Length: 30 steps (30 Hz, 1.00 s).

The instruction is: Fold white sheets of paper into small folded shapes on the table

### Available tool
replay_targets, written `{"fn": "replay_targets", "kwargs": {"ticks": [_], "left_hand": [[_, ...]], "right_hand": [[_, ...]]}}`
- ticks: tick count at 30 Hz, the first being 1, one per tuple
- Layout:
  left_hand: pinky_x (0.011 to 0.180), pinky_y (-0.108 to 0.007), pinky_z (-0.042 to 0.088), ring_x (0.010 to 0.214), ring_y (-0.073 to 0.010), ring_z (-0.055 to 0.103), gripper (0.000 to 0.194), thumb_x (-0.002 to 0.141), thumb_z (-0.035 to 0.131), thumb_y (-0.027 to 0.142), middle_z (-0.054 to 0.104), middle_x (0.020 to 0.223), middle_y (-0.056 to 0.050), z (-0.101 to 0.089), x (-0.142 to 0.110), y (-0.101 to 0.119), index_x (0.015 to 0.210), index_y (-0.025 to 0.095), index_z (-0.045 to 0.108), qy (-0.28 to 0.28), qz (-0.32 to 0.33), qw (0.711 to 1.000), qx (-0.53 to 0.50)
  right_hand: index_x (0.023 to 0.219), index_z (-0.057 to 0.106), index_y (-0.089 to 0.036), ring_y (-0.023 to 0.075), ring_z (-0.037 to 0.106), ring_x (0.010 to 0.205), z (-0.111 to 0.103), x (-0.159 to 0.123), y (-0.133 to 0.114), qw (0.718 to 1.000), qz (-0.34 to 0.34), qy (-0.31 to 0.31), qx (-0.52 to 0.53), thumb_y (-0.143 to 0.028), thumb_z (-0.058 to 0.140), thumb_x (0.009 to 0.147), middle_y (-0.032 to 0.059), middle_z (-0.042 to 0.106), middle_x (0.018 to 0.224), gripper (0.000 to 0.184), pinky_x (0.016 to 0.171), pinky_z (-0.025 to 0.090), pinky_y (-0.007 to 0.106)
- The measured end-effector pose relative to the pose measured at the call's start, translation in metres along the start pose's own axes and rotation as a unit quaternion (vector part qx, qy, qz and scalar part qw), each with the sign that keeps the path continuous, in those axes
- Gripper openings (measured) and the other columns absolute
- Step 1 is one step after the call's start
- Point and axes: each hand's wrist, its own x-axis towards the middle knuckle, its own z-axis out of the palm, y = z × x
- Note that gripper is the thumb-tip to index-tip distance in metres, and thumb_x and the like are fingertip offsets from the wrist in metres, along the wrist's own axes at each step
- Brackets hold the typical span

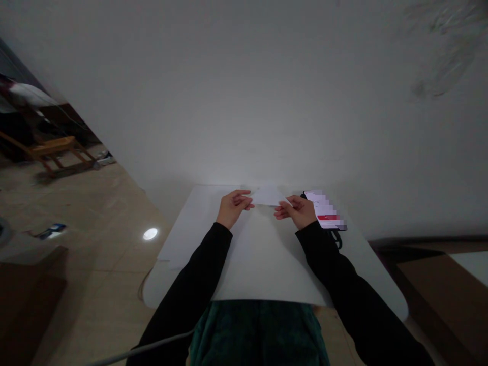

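A folded piece of white paper (pixel 270 195) is held up between my two hands, over the far part of the white table (pixel 267 274). Its top narrows and its lower edge runs nearly straight. My left hand (pixel 233 206) pinches the left corner between thumb and fingers. At the right corner, my right hand (pixel 296 209) grips the paper in the same way. White sheets (pixel 190 223) lie flat on the table's left side, near my left forearm. A phone with a lit screen (pixel 324 209) is just right of my right hand, partly hidden by it.
A pale wall (pixel 244 101) rises right behind the table. Beneath the phone is a black cord or strap (pixel 337 239). Cardboard (pixel 450 295) stands at the lower right. To the left are a tiled floor (pixel 114 244), a wooden chair (pixel 53 147) and a brown box (pixel 34 295).
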Motion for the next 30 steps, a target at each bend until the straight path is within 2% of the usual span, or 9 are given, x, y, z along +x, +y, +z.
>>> {"fn": "replay_targets", "kwargs": {"ticks": [7,11,15,19,22,25,30], "left_hand": [[0.059,-0.023,0.051,0.064,-0.0134,0.067,0.019,0.072,0.072,0.023,0.072,0.075,-0.005,0.001,0.001,-0.004,0.089,0.013,0.073,0.008,0.014,0.999,0.041],[0.061,-0.021,0.052,0.064,-0.0115,0.065,0.012,0.072,0.073,0.023,0.071,0.072,-0.004,0.000,0.001,-0.003,0.078,0.013,0.073,0.009,0.016,0.999,0.049],[0.053,-0.021,0.053,0.067,-0.0147,0.067,0.026,0.069,0.076,0.034,0.071,0.075,-0.005,-0.002,0.003,-0.007,0.083,0.012,0.072,-0.018,-0.048,0.999,0.005],[0.071,-0.027,0.059,0.071,-0.0148,0.069,0.037,0.063,0.080,0.038,0.071,0.080,-0.007,-0.003,0.003,-0.011,0.084,0.008,0.072,-0.025,-0.080,0.995,-0.060],[0.075,-0.029,0.060,0.071,-0.0144,0.068,0.041,0.059,0.083,0.037,0.072,0.081,-0.007,-0.004,0.005,-0.014,0.086,0.008,0.072,-0.030,-0.078,0.994,-0.072],[0.070,-0.031,0.061,0.068,-0.0158,0.069,0.037,0.059,0.083,0.035,0.072,0.078,-0.006,-0.006,0.007,-0.019,0.081,0.009,0.071,-0.037,-0.067,0.995,-0.058],[0.048,-0.023,0.052,0.046,-0.0130,0.062,0.014,0.075,0.070,0.025,0.063,0.054,-0.001,-0.007,0.005,-0.020,0.075,0.011,0.067,-0.012,-0.023,0.997,0.076]], "right_hand": [[0.081,0.062,-0.014,0.0174,0.067,0.049,-0.003,0.005,0.012,0.999,-0.022,-0.010,-0.030,-0.050,0.074,0.067,0.0035,0.069,0.060,0.040,0.049,0.059,0.029],[0.081,0.063,-0.014,0.0174,0.067,0.049,-0.004,0.007,0.014,0.998,-0.025,-0.011,-0.049,-0.051,0.073,0.067,0.0031,0.068,0.059,0.040,0.048,0.059,0.029],[0.084,0.065,-0.014,0.0166,0.067,0.050,-0.004,0.006,0.012,0.998,-0.031,-0.016,-0.047,-0.049,0.072,0.069,0.0028,0.069,0.060,0.039,0.049,0.059,0.029],[0.086,0.067,-0.014,0.0172,0.067,0.051,-0.003,0.004,0.011,0.998,-0.031,-0.023,-0.044,-0.047,0.074,0.068,0.0031,0.069,0.061,0.039,0.051,0.059,0.030],[0.087,0.067,-0.013,0.0183,0.068,0.051,-0.003,0.004,0.011,0.999,-0.023,-0.019,-0.039,-0.046,0.075,0.067,0.0039,0.069,0.061,0.040,0.051,0.059,0.031],[0.086,0.067,-0.013,0.0184,0.068,0.051,-0.001,0.003,0.012,0.999,-0.016,-0.024,-0.036,-0.046,0.076,0.066,0.0046,0.070,0.061,0.040,0.049,0.059,0.030],[0.080,0.068,-0.013,0.0176,0.068,0.051,0.001,0.003,0.016,0.997,-0.007,-0.054,-0.055,-0.045,0.075,0.068,0.0056,0.071,0.063,0.036,0.046,0.057,0.027]]}}
